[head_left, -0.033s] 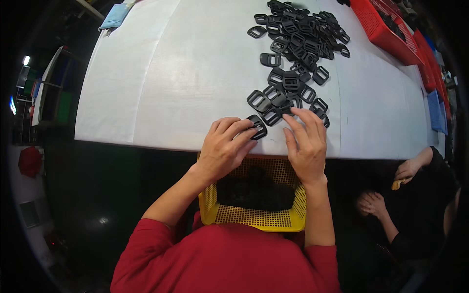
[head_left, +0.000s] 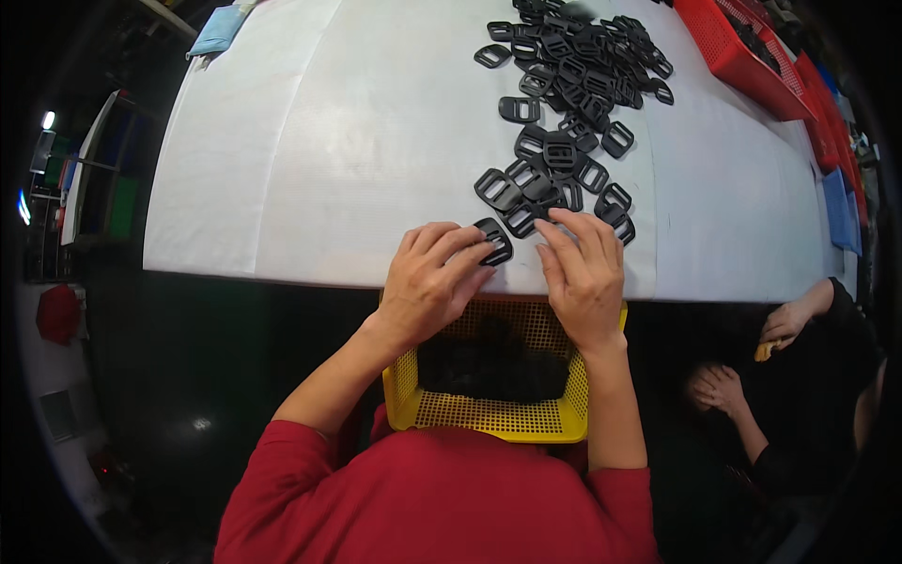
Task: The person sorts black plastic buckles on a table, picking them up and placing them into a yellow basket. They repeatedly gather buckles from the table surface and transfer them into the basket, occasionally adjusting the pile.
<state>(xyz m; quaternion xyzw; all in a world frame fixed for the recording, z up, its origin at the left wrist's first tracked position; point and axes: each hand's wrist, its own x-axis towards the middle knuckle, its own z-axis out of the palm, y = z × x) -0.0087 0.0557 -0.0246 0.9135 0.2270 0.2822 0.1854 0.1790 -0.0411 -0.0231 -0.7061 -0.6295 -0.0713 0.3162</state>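
One view, head: we have our left hand (head_left: 427, 279) at the near table (head_left: 376, 141) edge, fingertips on the left side of a black buckle (head_left: 505, 246); can't tell if it's pinched or only pressed. Our right hand (head_left: 587, 287) is half-curled and loose, thumb apart from the fingers, nothing seen between them, fingertips at the near end of the buckle pile (head_left: 587, 70). That pile thickens toward the far side. Below the near edge, between our forearms, we see a yellow basket (head_left: 498, 434) with dark contents, too dim to tell. Far right, red basket (head_left: 742, 61); right, a co-worker (head_left: 808, 404) in dark clothes.
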